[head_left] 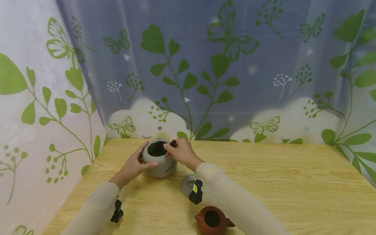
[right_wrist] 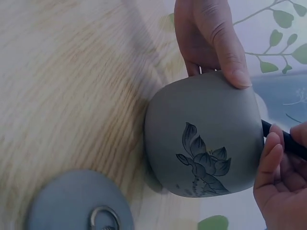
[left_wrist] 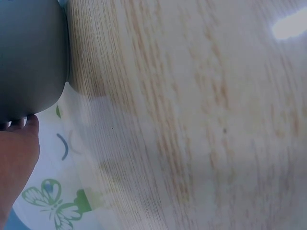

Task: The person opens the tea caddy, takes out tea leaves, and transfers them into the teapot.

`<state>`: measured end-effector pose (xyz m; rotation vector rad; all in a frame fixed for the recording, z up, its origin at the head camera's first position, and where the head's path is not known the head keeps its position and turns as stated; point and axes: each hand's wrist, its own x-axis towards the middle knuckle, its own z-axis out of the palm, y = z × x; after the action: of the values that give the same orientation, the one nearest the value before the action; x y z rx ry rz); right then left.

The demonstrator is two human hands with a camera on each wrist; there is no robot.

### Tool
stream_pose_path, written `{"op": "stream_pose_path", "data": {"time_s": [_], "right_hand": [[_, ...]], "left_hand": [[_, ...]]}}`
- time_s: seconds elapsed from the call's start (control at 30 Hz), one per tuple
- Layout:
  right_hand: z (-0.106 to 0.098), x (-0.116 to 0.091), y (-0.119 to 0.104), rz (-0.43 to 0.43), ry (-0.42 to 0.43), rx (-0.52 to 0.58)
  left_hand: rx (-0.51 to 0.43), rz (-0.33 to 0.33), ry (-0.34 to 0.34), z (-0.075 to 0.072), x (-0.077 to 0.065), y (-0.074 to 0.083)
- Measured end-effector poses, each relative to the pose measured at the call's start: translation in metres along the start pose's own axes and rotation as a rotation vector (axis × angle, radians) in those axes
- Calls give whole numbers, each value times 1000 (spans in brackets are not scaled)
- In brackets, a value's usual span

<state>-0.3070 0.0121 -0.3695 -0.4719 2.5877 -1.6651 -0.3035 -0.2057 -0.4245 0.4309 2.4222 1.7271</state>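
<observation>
A grey round tea jar [head_left: 158, 170] with a dark lotus drawing stands uncovered on the table, its mouth facing up. My left hand [head_left: 134, 166] holds it from the left, thumb on the near side and fingers round the far side. Above the right part of the rim, my right hand [head_left: 184, 153] pinches a slim black handle [right_wrist: 289, 143]. The handle's lower end reaches into the jar's mouth and is hidden, so its kind cannot be told. In the left wrist view only the jar's side [left_wrist: 29, 57] and part of the left hand [left_wrist: 17, 167] show.
The jar's grey lid [head_left: 185, 185], with a metal ring on top, lies on the table [head_left: 291, 183] below the right wrist. Nearer to me stands a lidless reddish-brown teapot [head_left: 207, 232], partly behind the right sleeve. A patterned curtain [head_left: 269, 93] borders the table's back.
</observation>
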Motion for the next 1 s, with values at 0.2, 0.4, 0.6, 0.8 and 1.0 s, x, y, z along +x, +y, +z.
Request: {"op": "stream_pose_path", "data": {"time_s": [0.2, 0.4, 0.6, 0.8, 1.0], "right_hand": [[1, 0, 2, 140, 33, 202], [-2, -1, 3, 234, 60, 342], [-4, -2, 2, 257, 71, 376], [-7, -4, 4, 266, 90, 384], [-11, -4, 4, 254, 98, 392]], "left_hand": [[12, 2, -1, 0, -1, 2], [21, 5, -2, 0, -1, 2], [19, 11, -4, 0, -1, 2], [18, 18, 2, 0, 0, 0], [7, 19, 5, 0, -1, 0]]}}
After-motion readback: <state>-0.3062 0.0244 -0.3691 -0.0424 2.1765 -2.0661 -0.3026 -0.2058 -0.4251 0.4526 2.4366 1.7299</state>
